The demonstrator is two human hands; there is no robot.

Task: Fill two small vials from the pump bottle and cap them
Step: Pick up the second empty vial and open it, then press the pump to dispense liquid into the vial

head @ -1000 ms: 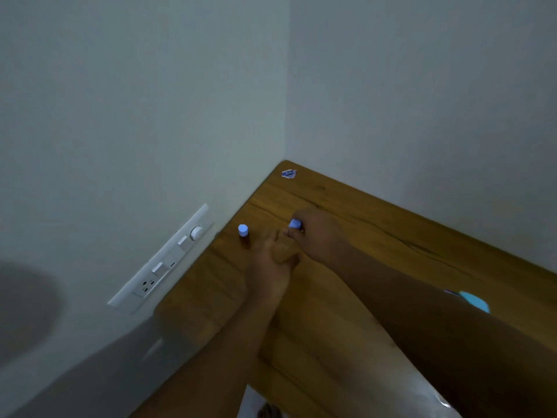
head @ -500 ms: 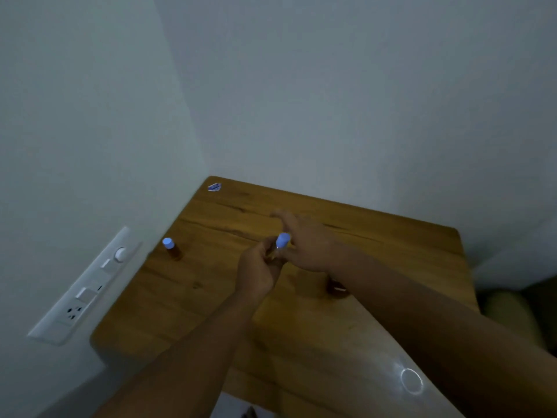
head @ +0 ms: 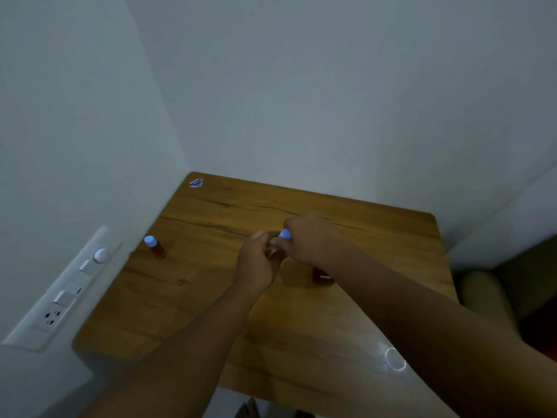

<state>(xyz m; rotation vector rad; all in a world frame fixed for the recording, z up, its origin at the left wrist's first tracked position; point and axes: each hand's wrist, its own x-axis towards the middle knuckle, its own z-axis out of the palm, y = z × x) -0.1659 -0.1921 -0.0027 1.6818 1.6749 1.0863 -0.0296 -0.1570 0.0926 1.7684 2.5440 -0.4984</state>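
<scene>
Above the middle of the wooden table, my left hand grips a small vial that its fingers almost wholly hide. My right hand pinches the vial's light-blue cap on top. A second amber vial with a blue cap stands upright near the table's left edge, apart from both hands. A dark bottle-like shape shows partly under my right forearm; what it is I cannot tell.
A white wall plate with switches and a socket is on the left wall. A small sticker sits at the table's far left corner. A clear ring-like mark lies near the right front. A cushioned seat stands to the right.
The view has swung right and down. Both hands lifted the vial from beside the standing one to the table's middle, and the right hand stays on the cap.
</scene>
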